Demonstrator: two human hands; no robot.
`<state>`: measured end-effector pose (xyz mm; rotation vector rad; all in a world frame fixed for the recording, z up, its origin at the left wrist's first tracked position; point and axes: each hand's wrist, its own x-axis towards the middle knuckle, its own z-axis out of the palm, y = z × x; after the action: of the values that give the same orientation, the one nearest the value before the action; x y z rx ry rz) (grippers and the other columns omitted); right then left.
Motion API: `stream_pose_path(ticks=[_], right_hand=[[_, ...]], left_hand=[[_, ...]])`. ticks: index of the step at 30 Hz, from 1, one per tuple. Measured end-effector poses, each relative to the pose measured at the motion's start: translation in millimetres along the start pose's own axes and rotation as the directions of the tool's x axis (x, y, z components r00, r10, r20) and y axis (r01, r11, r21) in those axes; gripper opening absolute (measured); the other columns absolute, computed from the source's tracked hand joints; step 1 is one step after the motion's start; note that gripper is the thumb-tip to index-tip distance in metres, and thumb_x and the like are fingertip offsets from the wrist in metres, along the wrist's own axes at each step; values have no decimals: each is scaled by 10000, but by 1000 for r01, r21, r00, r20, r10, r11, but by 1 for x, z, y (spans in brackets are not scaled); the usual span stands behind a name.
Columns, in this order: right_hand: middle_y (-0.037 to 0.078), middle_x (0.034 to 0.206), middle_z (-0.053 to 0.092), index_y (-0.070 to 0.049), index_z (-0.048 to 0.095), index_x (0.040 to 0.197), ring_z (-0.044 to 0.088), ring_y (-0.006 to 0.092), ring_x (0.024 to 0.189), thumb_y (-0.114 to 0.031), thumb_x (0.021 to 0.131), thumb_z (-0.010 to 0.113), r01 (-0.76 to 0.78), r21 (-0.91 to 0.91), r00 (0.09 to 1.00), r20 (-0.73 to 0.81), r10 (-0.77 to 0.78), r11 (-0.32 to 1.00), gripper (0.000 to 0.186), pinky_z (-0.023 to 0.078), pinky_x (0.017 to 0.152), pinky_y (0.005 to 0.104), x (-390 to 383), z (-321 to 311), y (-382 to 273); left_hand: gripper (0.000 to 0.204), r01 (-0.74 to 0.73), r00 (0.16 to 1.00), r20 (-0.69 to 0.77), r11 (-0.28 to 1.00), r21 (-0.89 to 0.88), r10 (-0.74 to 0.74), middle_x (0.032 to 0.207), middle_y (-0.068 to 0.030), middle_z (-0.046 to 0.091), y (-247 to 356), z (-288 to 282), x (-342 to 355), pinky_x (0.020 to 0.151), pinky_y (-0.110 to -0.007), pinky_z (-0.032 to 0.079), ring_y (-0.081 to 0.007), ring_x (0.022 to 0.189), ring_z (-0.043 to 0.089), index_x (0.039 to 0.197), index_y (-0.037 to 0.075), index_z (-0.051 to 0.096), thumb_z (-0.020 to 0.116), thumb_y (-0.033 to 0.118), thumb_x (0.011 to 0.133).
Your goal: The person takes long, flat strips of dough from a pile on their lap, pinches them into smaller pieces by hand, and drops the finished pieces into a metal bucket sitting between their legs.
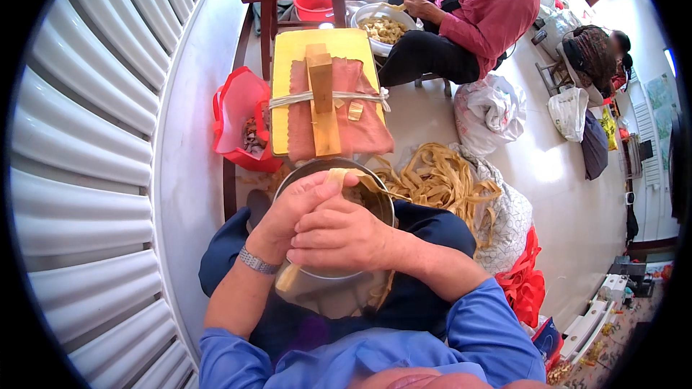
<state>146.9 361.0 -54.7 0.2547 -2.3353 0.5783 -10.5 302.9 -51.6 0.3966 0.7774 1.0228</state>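
Both my hands come together over a round metal pot (386, 210) held between my knees. My left hand (297, 205), with a watch on its wrist, is closed on a flat tan strip (344, 173). The strip runs over its fingertips and off to the right; a tan tail (287, 278) hangs below the hands. My right hand (342, 236) is closed against the left one, its fingers wrapped over the strip's middle, which they hide. Just ahead, a wooden block (322, 94) is tied with white cord over a pink cloth (360, 130) on a yellow board (288, 47).
Tan strips (436, 176) lie heaped on a patterned white cloth (510, 205) to the right. A red container (229, 130) with scraps stands left of the board. Farther off, a person in pink (494, 14) handles a strip above a white bucket (380, 49). A radiator (94, 151) lines the left.
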Motion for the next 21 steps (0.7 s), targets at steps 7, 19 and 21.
stream_pose_path(ticks=[7,19,21], right_hand=[[56,883,671,-90,736,991,651,247,855,-138,822,759,-356,276,914,-98,394,893,177,522,763,355,-8,-10,5],[128,869,676,13,660,968,660,212,815,-152,968,632,-864,222,477,79,875,451,167,523,760,337,-25,4,20],[138,876,671,14,638,970,652,205,792,-182,982,600,-916,228,371,173,912,329,200,518,739,339,-27,8,20]], left_hand=[[233,-397,917,183,862,314,356,1072,-28,652,-25,-15,17,761,-250,531,-89,879,628,1184,35,591,584,204,1025],[187,-175,972,121,277,945,204,983,-206,641,-17,-24,-2,839,-403,519,-335,927,660,1016,-1,648,553,131,922],[182,-189,927,119,170,967,355,1031,-209,620,-19,-33,-8,874,-421,508,-373,977,639,1010,1,643,539,116,913]])
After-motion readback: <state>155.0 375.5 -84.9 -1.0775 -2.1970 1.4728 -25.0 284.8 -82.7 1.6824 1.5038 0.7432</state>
